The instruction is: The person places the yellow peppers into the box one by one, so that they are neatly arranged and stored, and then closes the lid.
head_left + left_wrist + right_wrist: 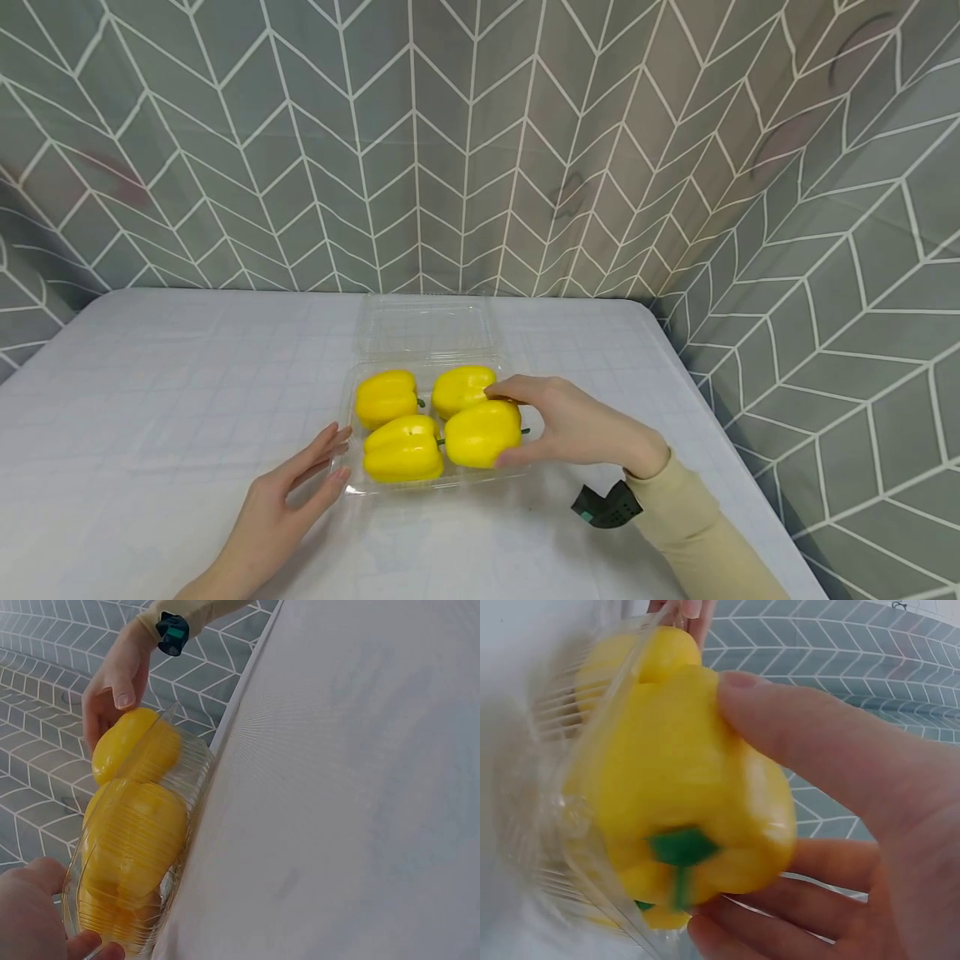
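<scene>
A clear plastic clamshell container (352,489) lies on the table with its lid (427,329) folded back behind it. Several yellow bell peppers are in its base, including one at back left (385,398) and one at front left (402,450). My right hand (577,423) grips the front-right bell pepper (482,435), thumb on the near side and fingers on the far side. In the right wrist view this pepper (697,772) shows its green stem, partly above the container wall. My left hand (288,492) rests its fairly straight fingers against the container's left side.
A white cloth covers the table (187,375). Behind it and along the right hangs a grey curtain (450,150) with a white chevron pattern. A black device (607,505) sits at my right wrist by the beige sleeve (690,517).
</scene>
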### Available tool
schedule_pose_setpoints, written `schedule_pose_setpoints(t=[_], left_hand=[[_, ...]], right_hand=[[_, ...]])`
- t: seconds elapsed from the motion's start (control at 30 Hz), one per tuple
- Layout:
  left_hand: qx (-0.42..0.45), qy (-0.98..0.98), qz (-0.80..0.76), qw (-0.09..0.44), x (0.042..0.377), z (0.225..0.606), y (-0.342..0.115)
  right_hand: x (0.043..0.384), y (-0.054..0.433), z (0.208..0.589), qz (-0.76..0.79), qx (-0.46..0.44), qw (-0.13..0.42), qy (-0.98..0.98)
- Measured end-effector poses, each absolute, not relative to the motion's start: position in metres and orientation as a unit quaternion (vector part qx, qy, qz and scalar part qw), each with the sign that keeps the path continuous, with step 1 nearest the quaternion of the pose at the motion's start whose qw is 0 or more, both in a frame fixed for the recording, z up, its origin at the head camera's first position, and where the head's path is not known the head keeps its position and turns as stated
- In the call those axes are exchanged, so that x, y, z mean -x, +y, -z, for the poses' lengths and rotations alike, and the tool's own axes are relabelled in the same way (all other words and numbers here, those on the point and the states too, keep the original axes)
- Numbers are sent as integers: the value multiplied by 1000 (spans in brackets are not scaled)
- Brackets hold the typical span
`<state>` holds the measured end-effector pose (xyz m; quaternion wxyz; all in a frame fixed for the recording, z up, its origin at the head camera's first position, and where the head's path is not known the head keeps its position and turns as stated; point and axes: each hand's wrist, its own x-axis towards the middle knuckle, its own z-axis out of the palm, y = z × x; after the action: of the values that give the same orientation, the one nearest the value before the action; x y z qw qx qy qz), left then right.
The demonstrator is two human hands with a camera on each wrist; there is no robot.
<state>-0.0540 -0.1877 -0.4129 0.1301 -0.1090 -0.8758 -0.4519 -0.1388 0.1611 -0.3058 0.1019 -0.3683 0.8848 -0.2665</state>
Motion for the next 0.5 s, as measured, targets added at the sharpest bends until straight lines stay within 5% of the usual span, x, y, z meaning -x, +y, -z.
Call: schedule_pose_setpoints(t=[0.5], left_hand=[[102, -879, 449, 121, 53, 410, -186]], right_hand=[[141, 161, 307, 278, 384, 98, 875]])
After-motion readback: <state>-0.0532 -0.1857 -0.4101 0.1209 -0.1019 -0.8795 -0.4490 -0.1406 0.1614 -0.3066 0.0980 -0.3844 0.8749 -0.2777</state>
